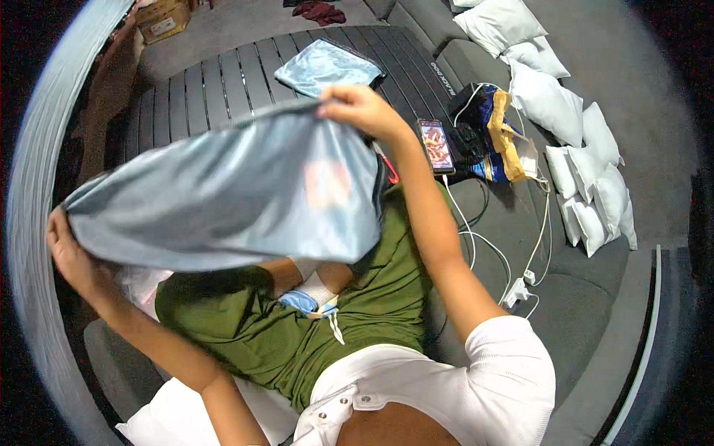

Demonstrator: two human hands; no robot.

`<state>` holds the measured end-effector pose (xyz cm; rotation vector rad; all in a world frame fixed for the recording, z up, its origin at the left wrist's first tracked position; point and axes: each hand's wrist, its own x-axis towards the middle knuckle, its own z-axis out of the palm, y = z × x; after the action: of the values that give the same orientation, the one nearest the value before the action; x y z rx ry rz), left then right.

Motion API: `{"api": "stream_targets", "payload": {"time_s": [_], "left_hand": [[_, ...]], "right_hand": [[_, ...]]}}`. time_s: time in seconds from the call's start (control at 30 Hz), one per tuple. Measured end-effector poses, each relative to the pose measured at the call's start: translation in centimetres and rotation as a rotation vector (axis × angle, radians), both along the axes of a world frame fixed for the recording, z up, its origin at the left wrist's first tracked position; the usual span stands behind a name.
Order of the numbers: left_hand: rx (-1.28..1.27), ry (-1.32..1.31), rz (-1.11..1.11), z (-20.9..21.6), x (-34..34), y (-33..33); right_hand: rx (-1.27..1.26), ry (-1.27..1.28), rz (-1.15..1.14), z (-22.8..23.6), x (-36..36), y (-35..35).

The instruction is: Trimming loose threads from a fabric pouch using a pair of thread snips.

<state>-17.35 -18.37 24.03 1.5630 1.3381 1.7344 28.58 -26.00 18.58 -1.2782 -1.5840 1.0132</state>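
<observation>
Holding a pale blue satin pillowcase [223, 197] stretched out above the lap, the person looks to be midway through spreading it — either opening its mouth or shaking it flat. The left hand [71, 256] pinches the cover's lower left corner, fingers closed on the fabric, while the right hand [361, 108] grips the upper right edge, fingers curled over the cloth. Between the two grips the pillowcase hangs taut and slanted, raised over the green shorts [297, 327] and hiding most of the lap.

The next move, as I judge it, calls for keeping both pinches firm while bringing the edges level, since the slippery cloth could slide out of a loose hold.

Beyond the hands, a second folded blue cover [327, 67] lies on the dark ribbed mat [223, 78]. To the right, well apart, a smartphone with a lit screen [436, 145] rests beside a blue and yellow bag [497, 130] — and a row of white pillows [565, 111] lines the grey cushion.
</observation>
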Motion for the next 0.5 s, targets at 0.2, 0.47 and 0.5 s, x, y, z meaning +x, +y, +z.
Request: {"api": "stream_targets", "payload": {"time_s": [0.2, 0.47, 0.5], "left_hand": [[-0.403, 0.096, -0.149, -10.6, 5.5, 2.3], [-0.558, 0.031, -0.439, -13.9, 11.9, -2.0], [-0.519, 0.127, -0.412, -14.0, 12.0, -2.6]], "right_hand": [[0.555, -0.874, -0.624, -5.2, -5.2, 3.6], [0.289, -0.754, -0.189, -10.9, -11.5, -2.9], [0.304, -0.686, -0.149, -10.5, -11.5, -2.9]]}}
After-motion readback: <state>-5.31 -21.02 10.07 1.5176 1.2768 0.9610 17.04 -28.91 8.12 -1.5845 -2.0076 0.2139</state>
